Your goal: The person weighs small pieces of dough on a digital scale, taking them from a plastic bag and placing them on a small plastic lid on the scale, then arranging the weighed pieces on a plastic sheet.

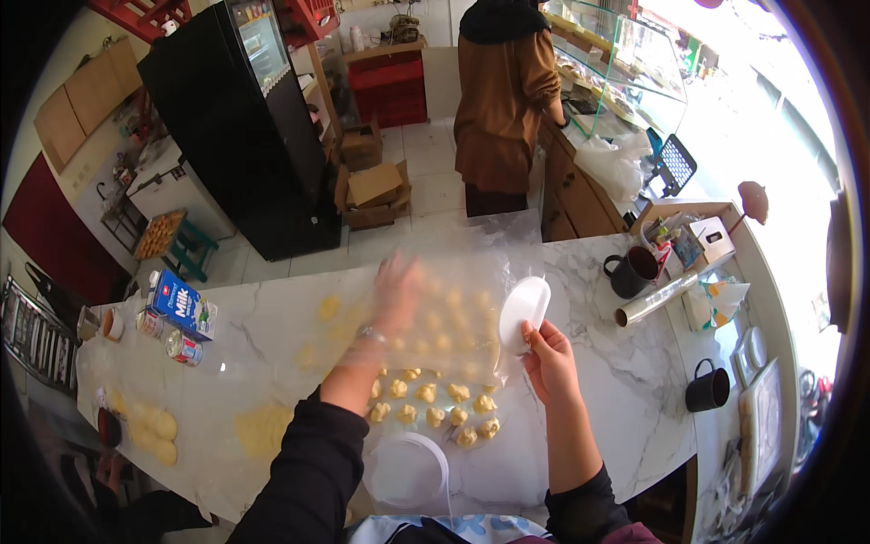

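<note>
My right hand is closed, thumb and fingers pinching a flat white rounded plastic dough scraper at the right edge of a clear plastic sheet. The sheet lies over many small yellow dough pieces, blurred through it. My left hand reaches forward to the sheet's left half; its fingers look hazy and smeared, so their shape is unclear. Uncovered lumps of dough stand in rows between my forearms. Nearer to me is a round clear tub or lid with a white rim.
Dough balls and a flat yellow patch of dough are on the left, beyond them a milk carton and cans. Two dark mugs and a film roll stand right. Another person stands across the table.
</note>
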Demonstrator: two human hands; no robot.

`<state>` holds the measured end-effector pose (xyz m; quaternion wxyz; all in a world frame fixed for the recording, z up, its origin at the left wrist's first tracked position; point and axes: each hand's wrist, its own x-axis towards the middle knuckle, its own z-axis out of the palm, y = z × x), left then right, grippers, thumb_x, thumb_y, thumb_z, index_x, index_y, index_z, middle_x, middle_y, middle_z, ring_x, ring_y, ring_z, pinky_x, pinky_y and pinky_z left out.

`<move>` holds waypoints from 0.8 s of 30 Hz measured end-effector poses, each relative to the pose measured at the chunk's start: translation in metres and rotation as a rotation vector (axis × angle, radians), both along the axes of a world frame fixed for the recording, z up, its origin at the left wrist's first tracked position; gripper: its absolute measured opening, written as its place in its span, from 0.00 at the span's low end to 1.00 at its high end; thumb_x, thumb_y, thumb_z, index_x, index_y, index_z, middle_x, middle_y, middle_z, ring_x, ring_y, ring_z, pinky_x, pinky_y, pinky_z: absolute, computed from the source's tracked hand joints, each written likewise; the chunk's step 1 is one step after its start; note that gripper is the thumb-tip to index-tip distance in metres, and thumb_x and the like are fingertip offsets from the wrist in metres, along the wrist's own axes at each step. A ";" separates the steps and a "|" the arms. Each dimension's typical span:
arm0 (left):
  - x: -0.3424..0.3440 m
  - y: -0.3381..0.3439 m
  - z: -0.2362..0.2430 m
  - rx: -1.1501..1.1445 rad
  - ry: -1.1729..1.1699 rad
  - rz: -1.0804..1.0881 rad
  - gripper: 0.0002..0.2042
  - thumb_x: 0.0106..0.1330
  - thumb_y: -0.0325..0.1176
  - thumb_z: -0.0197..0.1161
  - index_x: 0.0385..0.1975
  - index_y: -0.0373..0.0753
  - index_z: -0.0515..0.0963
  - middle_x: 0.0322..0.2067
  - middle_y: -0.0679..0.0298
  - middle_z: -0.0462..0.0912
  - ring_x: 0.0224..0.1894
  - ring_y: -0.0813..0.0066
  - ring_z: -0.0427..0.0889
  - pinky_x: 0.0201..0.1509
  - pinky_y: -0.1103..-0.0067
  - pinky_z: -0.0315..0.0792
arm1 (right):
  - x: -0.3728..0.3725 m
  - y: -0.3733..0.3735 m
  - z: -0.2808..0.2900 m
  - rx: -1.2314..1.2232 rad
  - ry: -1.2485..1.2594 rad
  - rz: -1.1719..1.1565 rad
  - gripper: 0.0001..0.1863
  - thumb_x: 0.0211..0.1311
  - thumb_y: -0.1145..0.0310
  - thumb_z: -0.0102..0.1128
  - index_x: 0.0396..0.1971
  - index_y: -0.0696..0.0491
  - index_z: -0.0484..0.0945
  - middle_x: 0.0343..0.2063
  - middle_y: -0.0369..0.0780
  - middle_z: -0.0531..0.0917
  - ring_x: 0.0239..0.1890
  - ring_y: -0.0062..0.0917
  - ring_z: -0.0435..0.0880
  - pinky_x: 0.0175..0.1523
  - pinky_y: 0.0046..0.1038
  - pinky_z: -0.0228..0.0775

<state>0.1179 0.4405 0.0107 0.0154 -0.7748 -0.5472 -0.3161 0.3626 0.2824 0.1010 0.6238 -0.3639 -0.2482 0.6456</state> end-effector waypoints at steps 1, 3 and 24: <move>-0.006 -0.010 -0.007 0.009 -0.009 -0.058 0.19 0.60 0.29 0.57 0.52 0.37 0.73 0.60 0.48 0.65 0.64 0.50 0.61 0.67 0.60 0.56 | 0.001 -0.005 -0.006 -0.030 -0.044 0.001 0.16 0.65 0.68 0.58 0.48 0.61 0.74 0.40 0.36 0.80 0.42 0.18 0.78 0.47 0.24 0.71; -0.023 -0.034 -0.016 0.034 -0.026 -0.174 0.18 0.60 0.29 0.57 0.52 0.37 0.73 0.63 0.48 0.61 0.67 0.48 0.54 0.69 0.57 0.50 | 0.004 -0.009 -0.030 -0.110 -0.076 0.037 0.18 0.64 0.66 0.60 0.48 0.62 0.74 0.40 0.37 0.80 0.42 0.19 0.78 0.46 0.25 0.72; -0.105 -0.451 0.024 -0.083 -0.191 0.437 0.25 0.45 0.32 0.77 0.44 0.37 0.75 0.41 0.54 0.79 0.45 0.57 0.78 0.50 0.70 0.70 | -0.165 -0.152 0.024 0.305 -1.202 1.048 0.14 0.66 0.65 0.50 0.40 0.61 0.64 0.20 0.50 0.80 0.22 0.38 0.82 0.29 0.37 0.72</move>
